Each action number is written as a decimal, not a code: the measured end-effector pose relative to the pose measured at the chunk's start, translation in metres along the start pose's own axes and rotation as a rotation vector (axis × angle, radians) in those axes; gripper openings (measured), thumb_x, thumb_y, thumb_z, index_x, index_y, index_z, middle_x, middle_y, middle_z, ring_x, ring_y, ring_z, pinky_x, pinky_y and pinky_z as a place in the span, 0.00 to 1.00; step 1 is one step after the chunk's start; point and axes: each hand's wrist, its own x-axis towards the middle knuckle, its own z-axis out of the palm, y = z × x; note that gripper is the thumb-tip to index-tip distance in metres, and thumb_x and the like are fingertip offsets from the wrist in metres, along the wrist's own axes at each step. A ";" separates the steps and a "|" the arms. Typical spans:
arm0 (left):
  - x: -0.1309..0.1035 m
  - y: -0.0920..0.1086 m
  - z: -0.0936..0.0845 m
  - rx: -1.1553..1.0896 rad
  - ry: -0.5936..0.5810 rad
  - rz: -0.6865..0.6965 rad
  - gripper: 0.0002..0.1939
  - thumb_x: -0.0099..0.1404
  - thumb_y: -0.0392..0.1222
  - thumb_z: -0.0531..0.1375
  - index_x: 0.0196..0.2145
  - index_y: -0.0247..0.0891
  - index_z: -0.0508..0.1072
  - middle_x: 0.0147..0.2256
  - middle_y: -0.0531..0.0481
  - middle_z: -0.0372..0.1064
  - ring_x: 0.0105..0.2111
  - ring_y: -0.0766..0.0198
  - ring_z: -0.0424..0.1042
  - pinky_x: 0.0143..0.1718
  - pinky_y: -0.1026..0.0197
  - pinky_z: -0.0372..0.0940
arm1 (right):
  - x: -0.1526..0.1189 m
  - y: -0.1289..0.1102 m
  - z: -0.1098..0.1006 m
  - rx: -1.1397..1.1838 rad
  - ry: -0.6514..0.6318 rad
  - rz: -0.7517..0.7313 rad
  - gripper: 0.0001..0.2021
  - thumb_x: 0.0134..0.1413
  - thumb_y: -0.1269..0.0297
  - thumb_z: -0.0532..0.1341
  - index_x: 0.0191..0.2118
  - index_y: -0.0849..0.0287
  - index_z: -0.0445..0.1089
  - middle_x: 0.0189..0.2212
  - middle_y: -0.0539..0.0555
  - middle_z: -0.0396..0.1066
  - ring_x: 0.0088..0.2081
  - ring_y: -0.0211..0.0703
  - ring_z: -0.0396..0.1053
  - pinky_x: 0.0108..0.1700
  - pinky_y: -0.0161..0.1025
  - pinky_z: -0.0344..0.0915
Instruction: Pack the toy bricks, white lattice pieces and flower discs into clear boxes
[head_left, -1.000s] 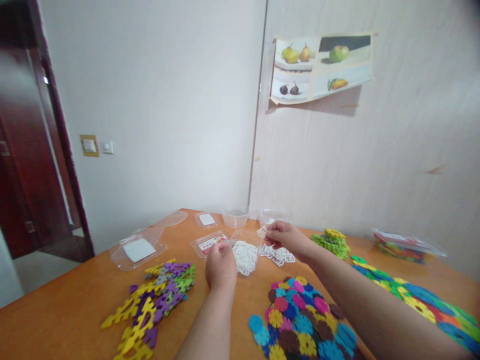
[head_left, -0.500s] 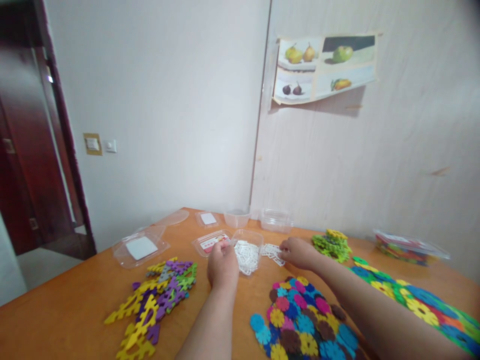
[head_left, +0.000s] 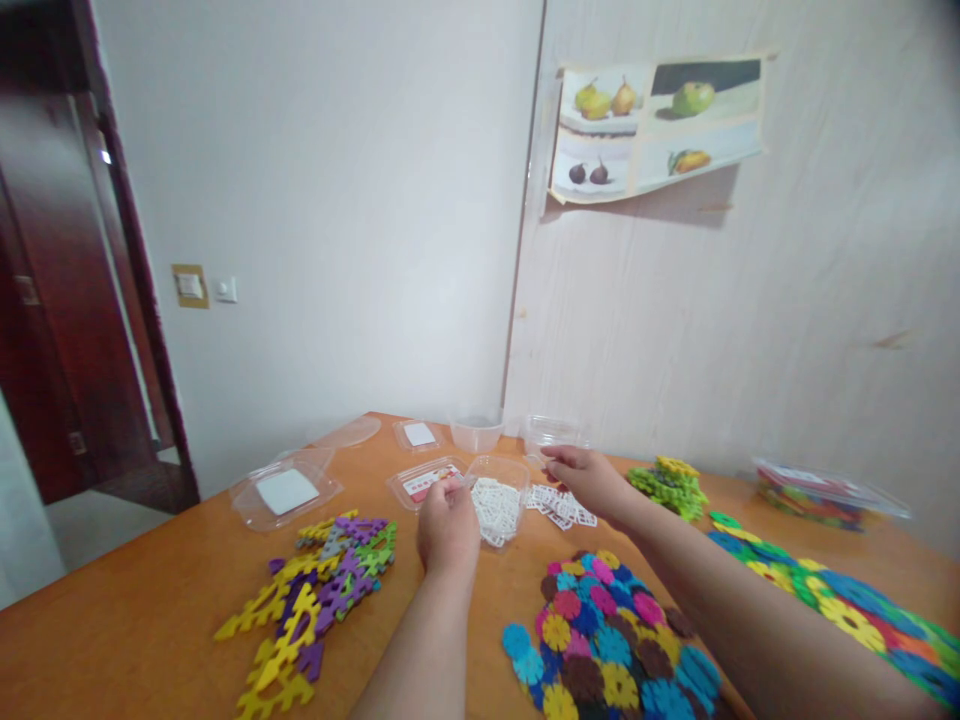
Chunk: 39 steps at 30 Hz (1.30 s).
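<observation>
My left hand [head_left: 448, 525] is closed at the left rim of a clear plastic box [head_left: 507, 470], its fingers pinched on the edge. Inside the box lies a heap of small white plastic pieces [head_left: 495, 512]. More flat white pieces [head_left: 559, 505], shaped like little open frames, lie on the table right of the box. Above them hovers my right hand [head_left: 581, 480], with forefinger stretched out and thumb apart; I make out nothing held between them.
On the orange table [head_left: 165, 570] are yellow and purple interlocking pieces [head_left: 322, 590], colourful notched discs [head_left: 600, 640] and green pieces [head_left: 666, 490]. Clear lids [head_left: 285, 490] and containers [head_left: 555, 432] stand behind. A filled box [head_left: 825, 495] sits at right, near large flower-shaped pieces [head_left: 847, 622].
My right hand has lifted off the loose white pieces and its fingers have parted, uncovering more of the pile. My left hand stays at the box. The view has shifted slightly.
</observation>
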 end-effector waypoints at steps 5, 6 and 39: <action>-0.002 0.003 -0.001 -0.018 -0.001 -0.008 0.09 0.61 0.44 0.57 0.37 0.44 0.75 0.38 0.49 0.78 0.38 0.58 0.75 0.39 0.60 0.66 | -0.002 0.004 -0.007 -0.210 -0.039 -0.005 0.21 0.57 0.61 0.57 0.54 0.62 0.73 0.37 0.56 0.78 0.37 0.44 0.73 0.38 0.37 0.64; -0.002 0.003 -0.001 -0.021 -0.003 -0.010 0.09 0.61 0.44 0.57 0.37 0.44 0.75 0.38 0.49 0.78 0.38 0.58 0.75 0.39 0.60 0.66 | -0.005 0.007 -0.009 -0.319 -0.072 0.004 0.20 0.56 0.60 0.58 0.52 0.61 0.74 0.39 0.57 0.78 0.39 0.46 0.73 0.40 0.38 0.64; 0.000 -0.002 0.001 0.008 -0.017 -0.011 0.10 0.62 0.45 0.57 0.38 0.44 0.75 0.39 0.48 0.78 0.39 0.56 0.76 0.38 0.59 0.66 | -0.007 0.013 0.000 -0.451 -0.153 0.096 0.15 0.51 0.54 0.63 0.40 0.58 0.76 0.38 0.58 0.77 0.39 0.49 0.73 0.34 0.37 0.60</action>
